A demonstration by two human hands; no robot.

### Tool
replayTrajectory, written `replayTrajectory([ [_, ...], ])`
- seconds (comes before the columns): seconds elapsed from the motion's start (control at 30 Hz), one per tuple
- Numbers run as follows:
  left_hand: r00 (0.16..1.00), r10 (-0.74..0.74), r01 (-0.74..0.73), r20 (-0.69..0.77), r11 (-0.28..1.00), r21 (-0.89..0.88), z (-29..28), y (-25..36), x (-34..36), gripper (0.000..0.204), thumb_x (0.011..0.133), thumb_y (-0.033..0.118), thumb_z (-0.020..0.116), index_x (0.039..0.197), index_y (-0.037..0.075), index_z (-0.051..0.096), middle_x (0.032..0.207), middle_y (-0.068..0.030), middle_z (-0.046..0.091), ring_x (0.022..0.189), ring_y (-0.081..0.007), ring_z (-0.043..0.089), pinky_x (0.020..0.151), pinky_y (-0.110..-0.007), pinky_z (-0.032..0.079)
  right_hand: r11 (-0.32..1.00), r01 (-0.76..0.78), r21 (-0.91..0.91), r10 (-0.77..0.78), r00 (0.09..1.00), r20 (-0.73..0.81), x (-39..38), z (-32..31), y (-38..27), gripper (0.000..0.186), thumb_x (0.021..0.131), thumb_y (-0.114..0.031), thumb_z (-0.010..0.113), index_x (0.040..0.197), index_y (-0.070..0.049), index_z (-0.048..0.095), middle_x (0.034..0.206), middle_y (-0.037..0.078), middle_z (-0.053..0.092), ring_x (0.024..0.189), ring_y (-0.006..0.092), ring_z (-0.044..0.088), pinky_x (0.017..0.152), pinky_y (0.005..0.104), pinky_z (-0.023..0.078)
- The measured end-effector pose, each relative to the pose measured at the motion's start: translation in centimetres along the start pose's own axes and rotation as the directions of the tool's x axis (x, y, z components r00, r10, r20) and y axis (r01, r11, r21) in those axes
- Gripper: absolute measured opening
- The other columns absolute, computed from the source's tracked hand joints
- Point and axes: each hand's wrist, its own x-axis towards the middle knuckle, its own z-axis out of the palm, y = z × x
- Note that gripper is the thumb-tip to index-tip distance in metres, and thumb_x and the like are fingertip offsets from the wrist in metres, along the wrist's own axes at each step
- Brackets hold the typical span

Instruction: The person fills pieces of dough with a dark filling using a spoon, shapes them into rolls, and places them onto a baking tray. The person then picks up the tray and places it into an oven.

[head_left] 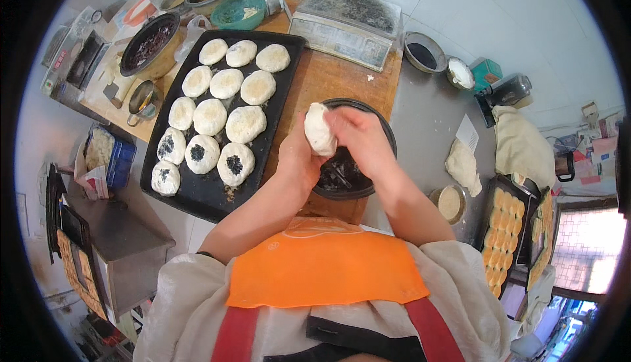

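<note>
A pale piece of dough (319, 127) is held between my two hands, above a dark round bowl (388, 125) with dark contents. My left hand (298, 154) cups the dough from the left and below. My right hand (360, 137) closes on its right side, fingers bent against it. To the left lies a black baking tray (253, 165) with several rows of round dough buns (246, 124). Most are dusted with pale grains on top; the nearest ones, such as this bun (202, 153), carry black specks.
Behind the bowl stands a floury scale (345, 23) on the wooden board. A dough lump (463, 165), a bowl of pale grains (449, 203) and a dark-filled bowl (424, 52) are on the metal counter at right. Baked pieces fill a tray (503, 237) at far right.
</note>
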Motion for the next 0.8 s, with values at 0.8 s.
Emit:
replayTrajectory([
  [0.8, 0.864, 0.437, -0.476, 0.249, 0.87, 0.125, -2.9, 6.6, -0.3, 0.031, 0.096, 0.014, 0.06, 0.123, -0.001, 0.056, 0.112, -0.0092, 0.066, 0.104, -0.0201, 0.064, 0.088, -0.033, 0.052, 0.295, -0.056, -0.954, 0.489, 0.866, 0.101, -2.1, -2.3, 3.2, 0.028, 0.074, -0.025, 0.072, 0.088, -0.001, 0.07, 0.085, 0.02, 0.069, 0.083, 0.0381, 0.067, 0.076, 0.046, 0.054],
])
